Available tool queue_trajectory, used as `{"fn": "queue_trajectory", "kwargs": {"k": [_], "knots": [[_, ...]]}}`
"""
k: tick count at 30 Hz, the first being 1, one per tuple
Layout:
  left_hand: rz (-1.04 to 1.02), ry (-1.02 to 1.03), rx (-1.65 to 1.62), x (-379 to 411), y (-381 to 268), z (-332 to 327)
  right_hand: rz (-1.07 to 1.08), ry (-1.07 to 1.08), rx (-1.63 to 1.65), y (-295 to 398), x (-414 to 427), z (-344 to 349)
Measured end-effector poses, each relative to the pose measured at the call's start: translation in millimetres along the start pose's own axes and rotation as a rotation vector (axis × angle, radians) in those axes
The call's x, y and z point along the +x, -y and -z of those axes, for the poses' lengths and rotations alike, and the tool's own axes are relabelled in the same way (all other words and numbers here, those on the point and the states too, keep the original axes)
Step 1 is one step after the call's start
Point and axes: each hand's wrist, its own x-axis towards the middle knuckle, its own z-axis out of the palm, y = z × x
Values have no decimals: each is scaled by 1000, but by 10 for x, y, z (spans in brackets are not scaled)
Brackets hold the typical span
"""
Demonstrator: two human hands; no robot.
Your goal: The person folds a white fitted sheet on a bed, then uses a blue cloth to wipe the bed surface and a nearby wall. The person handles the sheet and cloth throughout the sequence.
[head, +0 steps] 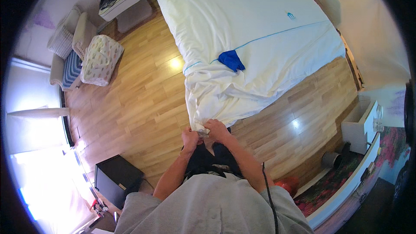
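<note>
A white bed sheet or cover lies over the bed, and its gathered near-left corner stretches towards my body. My left hand grips the edge of this corner. Just right of it, my right hand pinches the same bunched fabric, its fingers partly hiding the edge. Folds and wrinkles spread from the corner up the bed's end. A crumpled blue cloth rests on the white fabric, beside a thin blue line that runs across it. Further up, a small blue printed mark shows.
An armchair with a patterned bundle beside it stands at the left. A white nightstand is behind. A black cabinet or box stands near-left; an open white drawer juts out right. Wood flooring surrounds the bed.
</note>
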Motion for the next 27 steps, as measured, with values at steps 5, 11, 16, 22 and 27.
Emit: {"fn": "queue_trajectory", "kwargs": {"k": [5, 11, 16, 22, 27], "knots": [[72, -23, -36, -57, -111, 13, 42, -218, 46, 191, -82, 13], [-401, -148, 724, 220, -100, 63, 26, -132, -139, 179, -171, -61], [-548, -237, 888, 464, -285, -154, 23, -161, -88, 182, -250, 31], [-500, -69, 1049, 478, -396, -48, -57, -190, -31, 208, -308, -57], [-568, -3, 1144, -91, -71, 194, -80, -119, -106, 178, -313, -174]]}}
